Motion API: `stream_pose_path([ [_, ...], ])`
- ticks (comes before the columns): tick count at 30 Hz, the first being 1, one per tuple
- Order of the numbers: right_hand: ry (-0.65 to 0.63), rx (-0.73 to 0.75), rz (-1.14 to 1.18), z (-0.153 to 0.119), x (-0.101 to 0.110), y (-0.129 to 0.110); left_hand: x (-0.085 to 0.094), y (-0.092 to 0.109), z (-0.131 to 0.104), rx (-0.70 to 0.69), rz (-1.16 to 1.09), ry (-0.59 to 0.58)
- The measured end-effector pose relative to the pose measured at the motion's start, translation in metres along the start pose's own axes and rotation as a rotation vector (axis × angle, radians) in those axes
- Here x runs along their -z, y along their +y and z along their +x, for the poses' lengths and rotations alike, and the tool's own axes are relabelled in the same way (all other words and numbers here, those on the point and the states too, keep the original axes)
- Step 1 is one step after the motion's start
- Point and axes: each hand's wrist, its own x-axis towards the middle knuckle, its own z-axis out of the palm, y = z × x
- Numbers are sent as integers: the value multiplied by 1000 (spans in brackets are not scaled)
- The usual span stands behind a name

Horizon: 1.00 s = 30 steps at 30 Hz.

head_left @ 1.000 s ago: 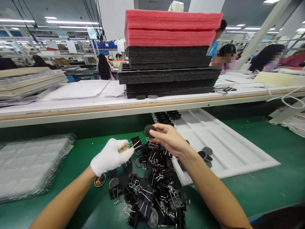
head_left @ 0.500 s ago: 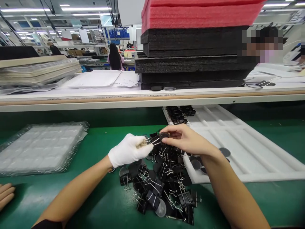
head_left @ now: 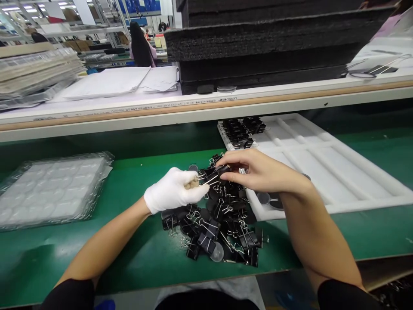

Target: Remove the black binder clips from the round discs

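My left hand [head_left: 176,189], in a white glove, pinches the wire handles of a black binder clip [head_left: 213,175] above the work surface. The thumb and fingertips of my bare right hand [head_left: 260,170] close on the dark body end of the same clip. Whether a thin disc sits in its jaws is hidden by my fingers. Beneath both hands spreads a heap of black binder clips [head_left: 209,226] with silver wire handles. Round discs lie among them, one a translucent disc [head_left: 217,252] at the heap's near side.
On the right, a white compartmented foam tray [head_left: 308,148] holds clustered binder clips [head_left: 238,131] at its far left corner and dark discs [head_left: 263,198] near my right wrist. Stacked clear plastic trays [head_left: 54,187] lie left. A shelf edge [head_left: 129,115] crosses beyond, carrying black foam slabs [head_left: 258,47] and papers.
The view has tilted downward, bringing the table's front edge into sight. Both hands keep hold of the binder clip, nearly unchanged in pose. Another hand at the left edge is out of view.
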Motion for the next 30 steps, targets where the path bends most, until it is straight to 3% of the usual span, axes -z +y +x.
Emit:
stream_pose_path([
  [3,33,-62,98,2,-1,1,8,-4,2,-17,-28,-85],
  [5,132,-111,282,5,-3,1,7,-10,6,-48,59,-112],
  [9,353,-173,770,15,-11,3,-16,-22,15,-208,595,-134],
  [13,250,-237,1004,22,-17,6,-35,-30,19,-388,889,-157],
  [16,184,-295,1118,26,-20,9,-31,-32,20,-397,938,-81],
  [19,194,-312,1195,29,-23,10,-27,-35,19,-345,937,-77],
  [25,187,-329,1206,32,-31,5,-44,-44,19,-356,930,-55],
  [27,180,-321,1202,32,-32,3,-42,-44,19,-396,908,9],
  [30,202,-275,1170,32,-30,4,-27,-40,18,-356,754,211],
])
